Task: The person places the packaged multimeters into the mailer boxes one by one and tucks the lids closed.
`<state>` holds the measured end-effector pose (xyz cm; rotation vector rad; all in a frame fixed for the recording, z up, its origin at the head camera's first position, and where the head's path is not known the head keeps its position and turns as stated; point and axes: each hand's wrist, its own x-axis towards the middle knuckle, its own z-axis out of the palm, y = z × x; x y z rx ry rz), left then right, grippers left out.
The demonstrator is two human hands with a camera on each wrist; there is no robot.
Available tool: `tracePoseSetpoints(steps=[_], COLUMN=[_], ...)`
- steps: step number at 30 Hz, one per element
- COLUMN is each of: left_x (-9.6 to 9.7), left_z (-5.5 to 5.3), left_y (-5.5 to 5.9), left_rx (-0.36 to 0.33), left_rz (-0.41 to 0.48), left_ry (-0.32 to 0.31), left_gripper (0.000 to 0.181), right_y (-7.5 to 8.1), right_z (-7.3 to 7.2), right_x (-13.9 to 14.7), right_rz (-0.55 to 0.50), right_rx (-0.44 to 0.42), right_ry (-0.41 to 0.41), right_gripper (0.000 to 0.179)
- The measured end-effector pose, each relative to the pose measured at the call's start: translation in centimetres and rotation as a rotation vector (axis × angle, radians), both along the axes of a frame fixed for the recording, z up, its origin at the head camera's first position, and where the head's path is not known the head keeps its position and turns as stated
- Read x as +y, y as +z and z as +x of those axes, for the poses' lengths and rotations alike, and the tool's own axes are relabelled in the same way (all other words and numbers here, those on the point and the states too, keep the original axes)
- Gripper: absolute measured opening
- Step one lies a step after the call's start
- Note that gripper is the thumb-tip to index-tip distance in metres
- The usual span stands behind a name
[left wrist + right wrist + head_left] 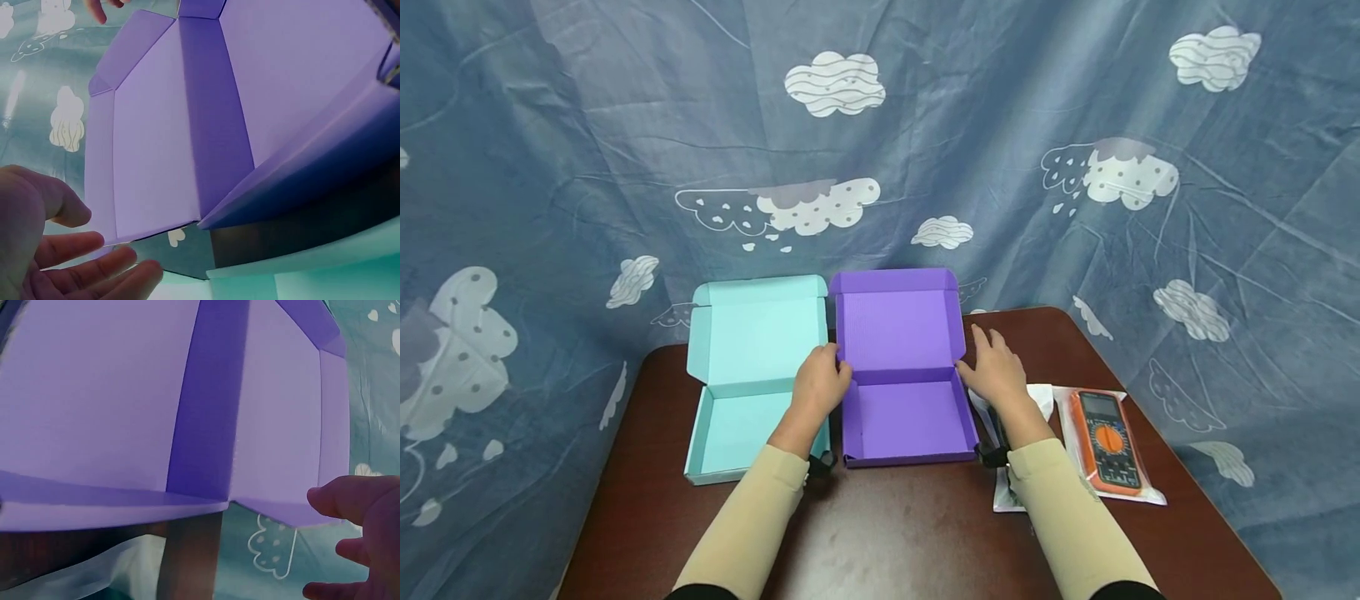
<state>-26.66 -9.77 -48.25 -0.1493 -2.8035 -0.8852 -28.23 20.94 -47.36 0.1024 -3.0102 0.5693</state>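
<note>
A purple cardboard box (913, 421) lies on the table with its lid folded back against the curtain. My left hand (820, 383) is at the box's left side, near the lid hinge, its fingers loosely spread in the left wrist view. Over on the right side, my right hand (996, 371) has its fingers apart, with the thumb close to the lid's side flap. Neither hand visibly grips the box; whether the fingertips touch it I cannot tell. Beside it on the left is a mint-green box (752, 429), also with its lid up, partly behind my left hand.
An orange multimeter (1107, 442) in a clear bag lies at the right of the brown table (887, 533). A white-edged plastic packet (1006, 492) lies partly under my right wrist. A blue curtain (925, 125) with white clouds hangs behind the table.
</note>
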Motion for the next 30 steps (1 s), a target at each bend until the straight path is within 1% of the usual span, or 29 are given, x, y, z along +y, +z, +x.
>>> tracePoseSetpoints(steps=[4,9,12,16,21,27,30], left_x=[-0.1,-0.3,-0.3,-0.2,-0.1,0.2,0.3], left_z=[0.0,0.0,0.2,0.5,0.8,0.9,1.0], left_y=[-0.4,-0.8,-0.9,-1.2,-1.5,-1.9,-2.0], left_rx=[-0.025,-0.052,-0.072,-0.09,-0.111,-0.137,-0.167], left_rz=[0.02,0.03,0.023,0.018,0.027,0.025,0.025], left_ry=[0.012,0.03,0.036,0.037,0.032,0.038,0.04], left_gripper=[0.026,0.014,0.015,0.023,0.028,0.018,0.015], right_y=[-1.1,-2.6,-2.9,-3.2,-3.8,-4.2,-4.3], right_z=[0.4,0.9,1.5,2.1,2.6,3.4,3.9], right_x=[1.0,1.9,2.2,2.5,2.9,3.6,3.8], right_rz=[-0.019,-0.021,-0.023,-0.015,0.002,0.013,0.009], right_rx=[-0.016,-0.064,-0.091,-0.128,-0.189,-0.243,-0.282], right_ry=[-0.032,-0.08,-0.101,-0.121,-0.177,-0.234,-0.258], right_gripper=[0.078,0.078,0.079,0.081,0.082,0.084,0.088])
